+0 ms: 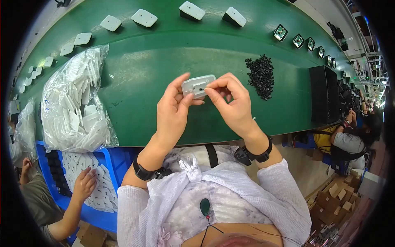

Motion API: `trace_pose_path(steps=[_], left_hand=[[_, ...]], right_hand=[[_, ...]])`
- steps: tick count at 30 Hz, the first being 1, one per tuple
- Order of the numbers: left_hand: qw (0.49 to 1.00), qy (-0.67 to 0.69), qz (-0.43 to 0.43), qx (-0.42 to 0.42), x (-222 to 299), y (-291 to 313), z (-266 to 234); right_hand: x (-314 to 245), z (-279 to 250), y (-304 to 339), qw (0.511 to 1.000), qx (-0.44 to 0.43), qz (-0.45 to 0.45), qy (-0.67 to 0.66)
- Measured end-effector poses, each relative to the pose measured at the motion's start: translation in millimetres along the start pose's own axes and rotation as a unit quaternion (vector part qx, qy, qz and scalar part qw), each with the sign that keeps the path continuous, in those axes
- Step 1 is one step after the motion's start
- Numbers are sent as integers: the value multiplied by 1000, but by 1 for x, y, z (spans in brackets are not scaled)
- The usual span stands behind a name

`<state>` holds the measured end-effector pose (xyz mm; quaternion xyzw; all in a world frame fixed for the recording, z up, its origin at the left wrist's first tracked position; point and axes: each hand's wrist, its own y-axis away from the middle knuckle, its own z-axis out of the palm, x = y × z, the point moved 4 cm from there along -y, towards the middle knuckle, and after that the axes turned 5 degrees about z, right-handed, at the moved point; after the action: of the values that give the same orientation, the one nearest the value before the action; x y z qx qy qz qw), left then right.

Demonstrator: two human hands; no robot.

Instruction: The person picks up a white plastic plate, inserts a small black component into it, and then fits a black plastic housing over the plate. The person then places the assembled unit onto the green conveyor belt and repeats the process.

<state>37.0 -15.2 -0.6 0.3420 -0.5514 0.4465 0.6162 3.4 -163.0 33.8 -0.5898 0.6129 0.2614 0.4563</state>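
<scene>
Head view: white plate (192, 85) faces up, its long axis running sideways.

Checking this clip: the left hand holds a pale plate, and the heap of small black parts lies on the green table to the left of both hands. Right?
One slip: the head view shows the heap of small black parts to the right of both hands. It does lie on the green table, and the left hand does hold a pale plate.

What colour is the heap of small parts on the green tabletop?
The heap is black, clearest in the head view.
</scene>
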Motion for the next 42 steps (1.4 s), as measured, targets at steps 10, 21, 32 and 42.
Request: trace_pose_path(steps=[10,21,32,42], left_hand=[[984,173,-36,30,-12,7,-2],[990,-44,132,36,-1,9,-5],[997,78,15,-19,-4,8,-8],[993,83,-72,-37,0,-1,1]], right_hand=[[2,13,5,987,72,-117,78],[4,26,16,995,56,-12,-77],[8,2,9,998,47,38,-25],[15,-9,-11,994,-75,74,28]])
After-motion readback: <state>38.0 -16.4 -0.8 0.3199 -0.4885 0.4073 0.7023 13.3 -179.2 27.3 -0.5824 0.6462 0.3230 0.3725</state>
